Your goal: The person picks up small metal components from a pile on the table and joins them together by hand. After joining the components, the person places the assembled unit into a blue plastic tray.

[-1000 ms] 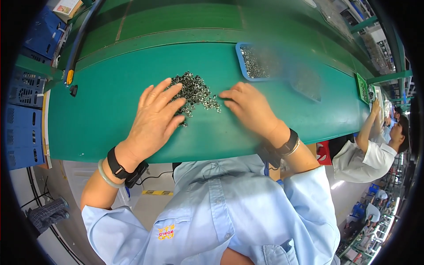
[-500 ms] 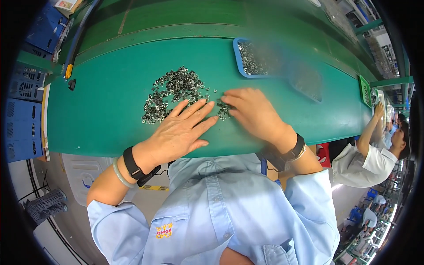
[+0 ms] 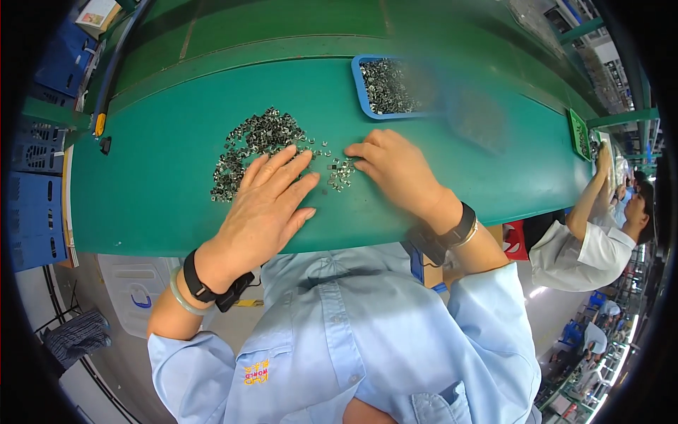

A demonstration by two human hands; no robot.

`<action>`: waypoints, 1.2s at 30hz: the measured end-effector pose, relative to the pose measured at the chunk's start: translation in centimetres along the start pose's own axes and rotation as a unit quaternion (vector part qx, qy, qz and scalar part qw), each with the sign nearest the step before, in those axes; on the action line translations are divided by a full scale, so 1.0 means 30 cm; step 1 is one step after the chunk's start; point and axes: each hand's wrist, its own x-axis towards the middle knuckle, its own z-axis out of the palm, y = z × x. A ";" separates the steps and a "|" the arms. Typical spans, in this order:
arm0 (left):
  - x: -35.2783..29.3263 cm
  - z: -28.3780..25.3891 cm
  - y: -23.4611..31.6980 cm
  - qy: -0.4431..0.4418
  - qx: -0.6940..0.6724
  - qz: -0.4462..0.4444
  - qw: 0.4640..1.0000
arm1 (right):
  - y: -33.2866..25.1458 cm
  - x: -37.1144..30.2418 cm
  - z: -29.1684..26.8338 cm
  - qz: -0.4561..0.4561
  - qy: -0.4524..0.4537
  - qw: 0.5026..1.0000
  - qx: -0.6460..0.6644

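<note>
Many small black-and-silver metal parts lie in a loose pile (image 3: 265, 132) on the green tabletop. My left hand (image 3: 270, 194) rests over the pile's near right edge, its fingers spread and hiding some parts. To the right of it lies a smaller cluster of the same parts (image 3: 340, 174). At the right edge of that cluster is my right hand (image 3: 397, 169), with bent fingers. Its thumb and forefinger tips are apart, and no part shows between them. A few single parts lie between the pile and the cluster.
A blue tray (image 3: 361, 99) full of similar small parts stands at the back, partly behind a blurred patch. A yellow-and-black tool (image 3: 100, 125) hangs at the far left, near blue crates (image 3: 35, 212). Another person (image 3: 593, 247) works at the right.
My left hand has drawn left and a little back, away from the cluster. The right hand's fingertips have shifted off the cluster, so more of its parts show. The view has also moved slightly.
</note>
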 end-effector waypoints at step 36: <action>0.019 0.128 0.077 0.090 -0.739 -0.224 0.629 | -0.170 0.009 -0.044 -0.093 0.048 0.986 0.133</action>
